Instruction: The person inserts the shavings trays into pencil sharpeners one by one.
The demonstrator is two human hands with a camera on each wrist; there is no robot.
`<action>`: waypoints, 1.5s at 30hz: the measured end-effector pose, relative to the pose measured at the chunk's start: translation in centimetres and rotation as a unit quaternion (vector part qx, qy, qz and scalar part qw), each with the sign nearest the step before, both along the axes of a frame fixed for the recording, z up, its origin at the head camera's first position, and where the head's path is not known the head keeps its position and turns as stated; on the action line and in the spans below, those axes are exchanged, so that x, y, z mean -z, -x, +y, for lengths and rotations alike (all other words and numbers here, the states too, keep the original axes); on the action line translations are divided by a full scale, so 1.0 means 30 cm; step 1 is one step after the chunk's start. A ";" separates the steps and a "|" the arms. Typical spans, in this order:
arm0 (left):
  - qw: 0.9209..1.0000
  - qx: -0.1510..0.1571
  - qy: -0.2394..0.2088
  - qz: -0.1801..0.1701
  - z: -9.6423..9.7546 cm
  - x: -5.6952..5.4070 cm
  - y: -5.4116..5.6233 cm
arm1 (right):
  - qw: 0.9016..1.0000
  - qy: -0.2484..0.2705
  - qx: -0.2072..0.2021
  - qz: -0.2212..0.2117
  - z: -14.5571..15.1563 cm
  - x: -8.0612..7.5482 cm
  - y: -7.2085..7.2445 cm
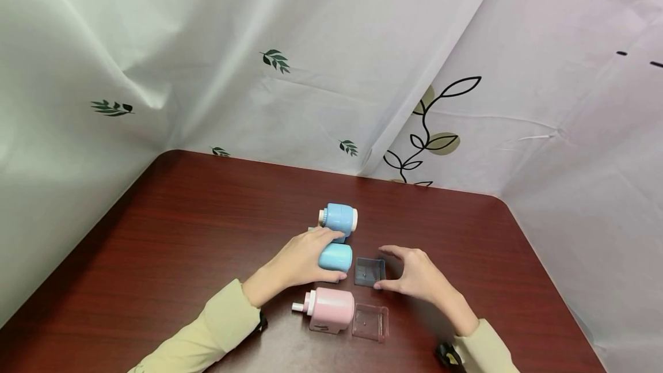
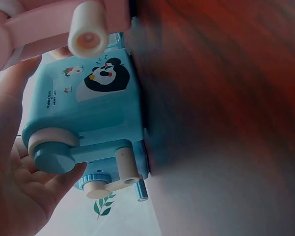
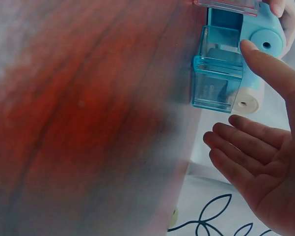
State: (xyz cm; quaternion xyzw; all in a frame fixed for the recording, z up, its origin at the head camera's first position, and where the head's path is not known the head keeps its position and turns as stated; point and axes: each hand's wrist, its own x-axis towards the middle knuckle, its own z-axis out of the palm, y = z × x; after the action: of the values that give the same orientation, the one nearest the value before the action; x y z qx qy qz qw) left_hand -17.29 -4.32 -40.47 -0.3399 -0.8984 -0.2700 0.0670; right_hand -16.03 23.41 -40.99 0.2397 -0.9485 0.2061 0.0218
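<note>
The left grip (image 1: 297, 258) curls round the light-blue sharpener (image 1: 335, 258) – thumb on the near side, fingers over the far side – and that sharpener is on the table (image 1: 223, 206), between the pink sharpener (image 1: 334, 307) and the blue sharpener (image 1: 339, 217). The right grip (image 1: 414, 272) is spread, thumb and fingers parted about the bluish clear drawer (image 1: 370, 269) at the light-blue sharpener's right end; I cannot tell whether they touch it. In the left wrist view a panda print (image 2: 105, 76) and a teal crank (image 2: 100, 153) show on the held sharpener. A pink-tinted clear drawer (image 1: 369, 322) is at the pink sharpener's right end, nearer the person. The sleeves (image 1: 230, 312) are pale, and a white cloth (image 1: 207, 33) with leaf prints (image 1: 275, 61) hangs behind the table
</note>
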 end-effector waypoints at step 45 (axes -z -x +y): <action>0.998 0.026 0.042 0.027 0.011 0.019 0.020 | 0.999 0.001 -0.027 -0.024 -0.015 0.019 0.004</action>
State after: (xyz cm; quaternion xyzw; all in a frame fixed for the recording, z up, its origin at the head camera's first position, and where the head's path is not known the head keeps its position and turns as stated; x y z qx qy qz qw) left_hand -17.88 -4.00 -41.03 -0.3724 -0.8979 -0.2242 0.0698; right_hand -16.16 22.98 -41.56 0.2600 -0.9418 0.2132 -0.0066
